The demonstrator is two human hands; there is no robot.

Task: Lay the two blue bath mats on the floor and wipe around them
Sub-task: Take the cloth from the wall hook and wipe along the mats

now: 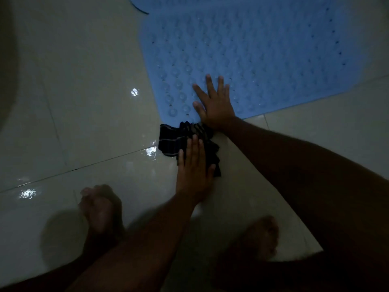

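Observation:
A blue bath mat (252, 49) lies flat on the pale tiled floor at upper right, its round suction cups facing up. The curved edge of a second blue mat (137, 5) shows at the top. My right hand (214, 104) rests flat with its fingers spread on the near corner of the big mat. Just below that corner a dark striped cloth (174, 137) lies crumpled on the tiles. My left hand (193, 167) presses palm-down on the cloth, with the thumb at its right edge.
My bare feet stand on the tiles, one at lower left (101, 209) and one at lower right (261, 239). Wet patches (151, 151) shine on the floor left of the cloth. A white rounded fixture (6, 60) fills the left edge. The light is dim.

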